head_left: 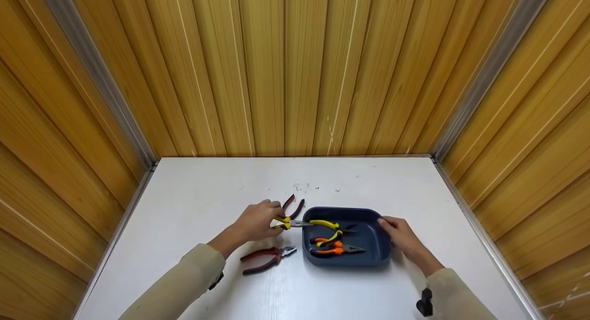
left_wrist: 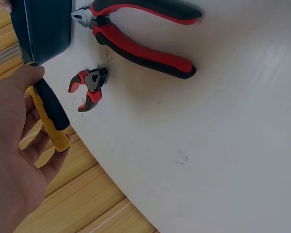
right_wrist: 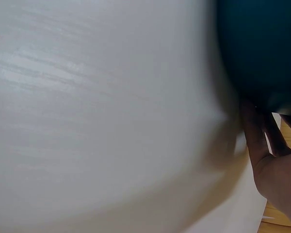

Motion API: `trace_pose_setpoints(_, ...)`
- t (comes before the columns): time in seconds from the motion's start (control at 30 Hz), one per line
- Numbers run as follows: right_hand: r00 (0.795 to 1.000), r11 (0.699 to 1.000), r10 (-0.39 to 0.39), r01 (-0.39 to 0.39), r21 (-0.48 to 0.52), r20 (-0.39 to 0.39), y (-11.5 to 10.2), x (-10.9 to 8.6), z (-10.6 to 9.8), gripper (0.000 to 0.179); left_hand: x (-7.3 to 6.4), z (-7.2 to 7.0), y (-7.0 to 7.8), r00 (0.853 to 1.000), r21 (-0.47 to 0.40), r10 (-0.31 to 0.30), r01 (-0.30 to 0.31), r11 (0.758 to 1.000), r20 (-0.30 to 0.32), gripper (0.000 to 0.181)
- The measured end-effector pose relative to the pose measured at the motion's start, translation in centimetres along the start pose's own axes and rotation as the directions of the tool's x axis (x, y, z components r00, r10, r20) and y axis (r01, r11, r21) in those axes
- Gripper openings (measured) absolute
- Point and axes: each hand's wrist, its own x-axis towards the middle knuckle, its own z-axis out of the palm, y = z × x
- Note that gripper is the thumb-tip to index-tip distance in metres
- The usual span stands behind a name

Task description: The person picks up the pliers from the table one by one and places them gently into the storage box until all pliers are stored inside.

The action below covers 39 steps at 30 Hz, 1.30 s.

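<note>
My left hand [head_left: 262,221] pinches needle-nose pliers [head_left: 297,223] by their yellow-and-black handles. Their metal nose points right and reaches the left rim of a dark blue rectangular bin [head_left: 350,262]. My right hand [head_left: 402,237] grips the bin's right rim, thumb on top and fingers against the outside wall; in the right wrist view those fingers [right_wrist: 256,133] touch the wall. Inside the bin lie yellow-and-black pliers [head_left: 325,224] and orange-and-black pliers [head_left: 339,251]. In the left wrist view, the held pliers' handles [left_wrist: 51,114] sit between thumb and fingers.
Red-and-black pliers [head_left: 267,260] lie on the white table [head_left: 207,186] left of the bin, jaws toward it. A second red-handled pair [head_left: 295,208] lies beyond my left hand, partly hidden by it. Wood-patterned walls [head_left: 304,80] enclose the table's back and sides.
</note>
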Motion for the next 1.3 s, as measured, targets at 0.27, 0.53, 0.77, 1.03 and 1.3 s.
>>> trace_pose_setpoints(0.27, 1.000, 1.000, 0.023, -0.023, 0.012, 0.018, -0.7, -0.1, -0.1, 0.041, 0.8, -0.1, 0.9, 1.000, -0.023, 0.000, 0.000, 1.000, 0.016, 0.026)
trace_pose_setpoints(0.53, 1.000, 0.999, 0.021, -0.021, 0.034, 0.004, 0.3, 0.0, -0.2, 0.046, 1.5, 0.4, 1.2, 0.999, -0.029, 0.038, -0.039, 0.999, -0.012, 0.025)
trace_pose_setpoints(0.77, 1.000, 1.000, 0.006, -0.006, 0.025, 0.012, 0.4, 0.2, -0.1, 0.047, 1.6, 0.5, 1.4, 0.999, -0.042, 0.040, -0.041, 0.998, -0.024, 0.025)
trace_pose_setpoints(1.03, 1.000, 1.000, 0.009, -0.009, 0.030, 0.005, 0.5, 0.1, -0.1, 0.046, 1.7, 0.5, 1.9, 0.999, -0.073, 0.032, -0.034, 0.997, -0.033, 0.024)
trace_pose_setpoints(1.3, 1.000, 0.999, -0.013, 0.013, 0.038, 0.010, 0.4, 0.1, -0.2, 0.043, 2.4, 0.5, 1.9, 0.999, -0.070, 0.024, -0.027, 0.997, -0.039, 0.028)
